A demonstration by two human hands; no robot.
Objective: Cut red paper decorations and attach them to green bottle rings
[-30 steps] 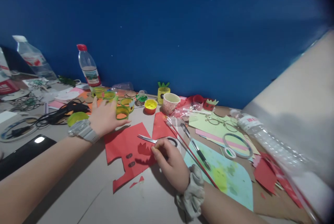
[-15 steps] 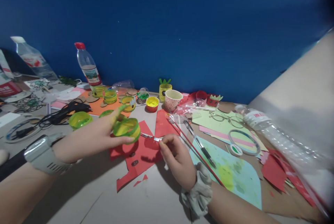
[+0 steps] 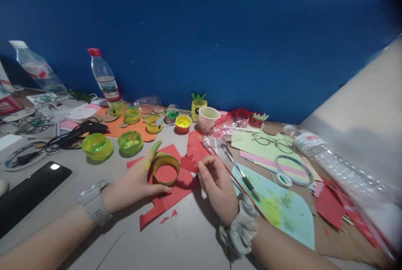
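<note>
My left hand [image 3: 138,182], with green paint on its fingers, has its thumb and fingers around a green-yellow painted plastic ring [image 3: 178,172]. Through the ring I see red paper. My right hand [image 3: 218,186] pinches a small red paper piece with a spiky, crown-like edge [image 3: 187,164], close to the ring's right side. Below both hands lies a cut sheet of red paper [image 3: 180,192], with small red scraps [image 3: 169,217] in front of it. Two green-yellow painted cups, one [image 3: 97,146] farther left and one [image 3: 130,143] nearer, stand beyond my left hand.
Behind are painted rings on orange paper [image 3: 138,131], a yellow-filled cup [image 3: 183,123] and a paper cup [image 3: 208,119]. To the right lie a pen [image 3: 240,173], a red stick [image 3: 233,177], glasses [image 3: 273,142] and a plastic bottle [image 3: 333,161]. A black phone-like slab [image 3: 34,194] lies left.
My left hand has moved right and down with the painted ring, which has turned so its opening faces me. The red piece at my right fingertips now shows its spiky side.
</note>
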